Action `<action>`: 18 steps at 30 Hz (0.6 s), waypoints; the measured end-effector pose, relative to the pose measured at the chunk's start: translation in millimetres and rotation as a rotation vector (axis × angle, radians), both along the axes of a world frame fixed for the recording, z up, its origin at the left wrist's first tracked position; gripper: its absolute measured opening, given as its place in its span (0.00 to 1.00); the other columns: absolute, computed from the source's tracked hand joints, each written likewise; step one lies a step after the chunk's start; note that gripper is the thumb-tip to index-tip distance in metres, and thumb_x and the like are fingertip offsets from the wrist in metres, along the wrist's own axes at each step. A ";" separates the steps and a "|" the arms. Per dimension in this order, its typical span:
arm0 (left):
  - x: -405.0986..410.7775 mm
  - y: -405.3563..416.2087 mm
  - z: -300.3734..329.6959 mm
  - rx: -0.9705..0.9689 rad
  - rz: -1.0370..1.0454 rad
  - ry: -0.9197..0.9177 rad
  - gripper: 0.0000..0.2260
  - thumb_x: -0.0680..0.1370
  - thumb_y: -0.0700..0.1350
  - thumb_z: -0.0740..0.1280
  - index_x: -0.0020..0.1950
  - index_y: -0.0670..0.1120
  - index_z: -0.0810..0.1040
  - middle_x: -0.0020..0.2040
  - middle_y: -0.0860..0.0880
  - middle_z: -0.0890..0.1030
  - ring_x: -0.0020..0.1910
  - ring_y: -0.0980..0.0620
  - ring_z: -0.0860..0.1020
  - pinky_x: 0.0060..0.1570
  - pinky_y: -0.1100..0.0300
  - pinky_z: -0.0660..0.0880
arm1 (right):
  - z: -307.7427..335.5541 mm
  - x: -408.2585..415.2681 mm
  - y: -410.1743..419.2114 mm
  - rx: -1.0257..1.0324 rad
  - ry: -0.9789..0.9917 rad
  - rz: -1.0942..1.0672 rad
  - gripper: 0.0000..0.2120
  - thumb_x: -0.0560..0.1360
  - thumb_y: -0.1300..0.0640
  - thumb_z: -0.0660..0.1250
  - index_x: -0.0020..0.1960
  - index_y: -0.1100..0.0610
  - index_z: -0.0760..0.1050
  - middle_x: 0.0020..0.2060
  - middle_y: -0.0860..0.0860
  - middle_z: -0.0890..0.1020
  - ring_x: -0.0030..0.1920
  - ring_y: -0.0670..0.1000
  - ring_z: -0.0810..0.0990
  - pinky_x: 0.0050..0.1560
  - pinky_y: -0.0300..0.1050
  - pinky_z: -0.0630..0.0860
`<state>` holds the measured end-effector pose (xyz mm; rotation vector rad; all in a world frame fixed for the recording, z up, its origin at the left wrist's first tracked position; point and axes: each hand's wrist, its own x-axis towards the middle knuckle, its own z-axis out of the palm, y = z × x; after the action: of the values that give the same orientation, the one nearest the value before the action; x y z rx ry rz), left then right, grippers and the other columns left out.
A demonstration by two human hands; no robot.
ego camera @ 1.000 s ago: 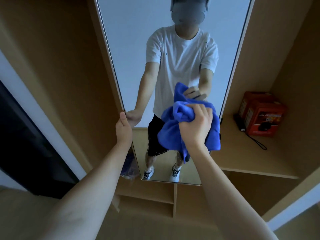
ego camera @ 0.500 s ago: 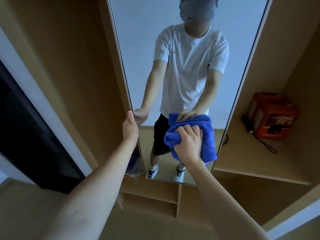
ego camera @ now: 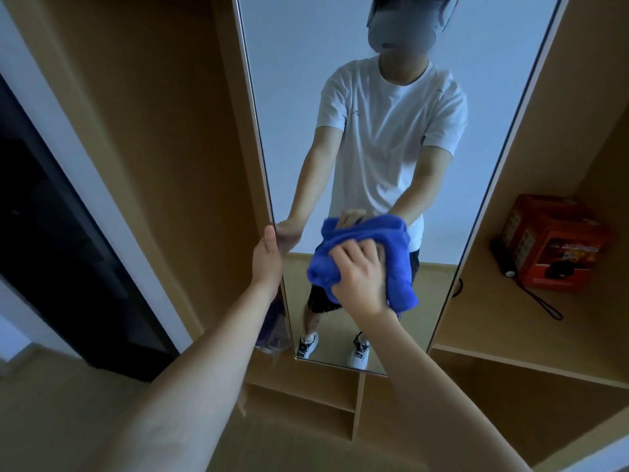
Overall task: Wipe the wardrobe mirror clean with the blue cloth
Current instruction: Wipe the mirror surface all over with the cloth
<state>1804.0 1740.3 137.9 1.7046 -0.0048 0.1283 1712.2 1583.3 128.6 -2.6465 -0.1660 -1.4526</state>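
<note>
Lower on the glass than a second ago, the right hand (ego camera: 361, 277) has carried the blue cloth (ego camera: 369, 255) down from chest height in the reflection to about the waist, and the cloth, which then hung loose below the fist, is now bunched against the mirror (ego camera: 442, 107). That hand's grip is closed on the cloth, with the fingers curled into the folds and the knuckles toward the camera. The left hand (ego camera: 269, 260) has kept its place at the mirror's left edge, where its grip holds the thin frame: the thumb lies along the edge and the fingers are hidden behind it.

No brand or words can be read anywhere. The red box (ego camera: 558, 243) on the wardrobe shelf (ego camera: 483, 321) to the right carries printed panels and a dark picture, but the print is too small and soft to make out. A dark object with a black cord loop (ego camera: 541, 303) lies just beside the box. The white T-shirt (ego camera: 391, 131) in the reflection bears a small mark on the chest, also unreadable.

The cloth is a saturated blue, fluffy and thick, creased into rounded folds, with one corner drooping below the wrist. The mirror is tall and narrow, set between tan wooden panels, and its lower edge ends above small open compartments (ego camera: 306, 400).
</note>
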 end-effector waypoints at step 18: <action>0.4 11.0 2.6 -0.020 -0.118 0.025 0.23 0.83 0.61 0.49 0.57 0.51 0.79 0.51 0.53 0.83 0.52 0.57 0.80 0.54 0.61 0.74 | 49.5 18.1 31.3 0.056 -0.053 0.075 0.07 0.66 0.63 0.64 0.43 0.56 0.77 0.41 0.51 0.78 0.45 0.57 0.72 0.49 0.55 0.69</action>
<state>1804.4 1751.3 140.6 1.6818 -0.0851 0.0190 1730.3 1614.6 178.1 -2.5306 -0.2242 -1.4825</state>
